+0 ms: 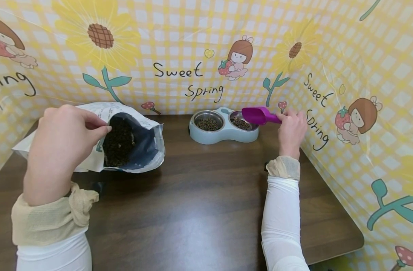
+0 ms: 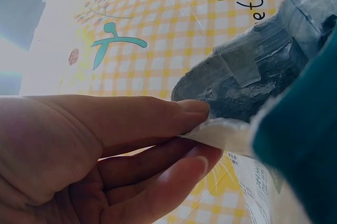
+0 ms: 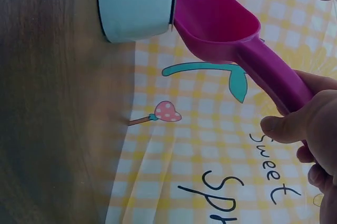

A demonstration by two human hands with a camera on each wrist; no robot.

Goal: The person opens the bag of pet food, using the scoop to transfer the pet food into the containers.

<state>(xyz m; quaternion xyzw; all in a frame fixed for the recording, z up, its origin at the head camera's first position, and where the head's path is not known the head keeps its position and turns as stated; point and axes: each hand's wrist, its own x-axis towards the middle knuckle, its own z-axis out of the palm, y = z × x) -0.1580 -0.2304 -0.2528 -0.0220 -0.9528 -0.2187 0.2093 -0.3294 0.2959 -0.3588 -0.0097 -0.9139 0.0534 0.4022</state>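
Observation:
My left hand [image 1: 62, 143] pinches the edge of a white bag [image 1: 91, 156] between thumb and fingers; the bag lies tipped with its silvery mouth facing right. Dark brown pellets [image 1: 118, 145] fill part of the opening. In the right hand [image 1: 292, 128] is the handle of a purple scoop [image 1: 255, 115], tilted over the right side of a pale blue double bowl [image 1: 210, 137]. Both steel dishes of the bowl hold brown kibble [image 1: 207, 124]. The right wrist view shows the scoop's inside [image 3: 213, 16] bare, its front at the bowl's rim [image 3: 174, 3].
A dark wooden table [image 1: 193, 195] carries the bag and the bowl. Yellow checked sheeting [image 1: 179, 37] with flower and girl prints stands behind and along the right side. The bowl sits close to the back sheet.

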